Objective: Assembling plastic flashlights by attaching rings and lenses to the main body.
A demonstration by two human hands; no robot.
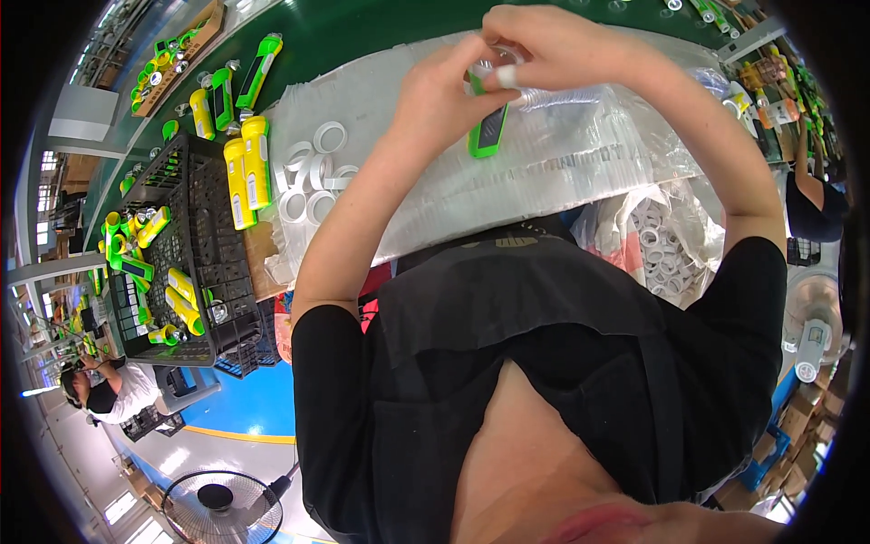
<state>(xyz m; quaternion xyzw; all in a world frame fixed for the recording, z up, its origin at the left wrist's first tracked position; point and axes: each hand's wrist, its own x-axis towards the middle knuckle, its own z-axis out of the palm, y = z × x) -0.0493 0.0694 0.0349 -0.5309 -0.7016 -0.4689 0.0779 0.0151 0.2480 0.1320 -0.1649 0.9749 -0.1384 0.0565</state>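
Note:
Both my hands are raised over a clear plastic sheet (562, 154) on the bench. My left hand (444, 91) grips the upper part of a green flashlight body (488, 131) with a dark panel, which hangs down from the hands. My right hand (553, 45) pinches a small clear round part (501, 62) at the top end of that flashlight; one fingertip wears a white tape wrap. White rings (313, 172) lie loose on the sheet to the left of my hands.
A black crate (195, 245) at left holds yellow and green flashlights (181, 308). Two yellow flashlights (246, 168) lie at its edge. A bag of white rings (662, 240) sits at right. Another person (109, 390) works at lower left. A fan (217, 508) stands on the floor.

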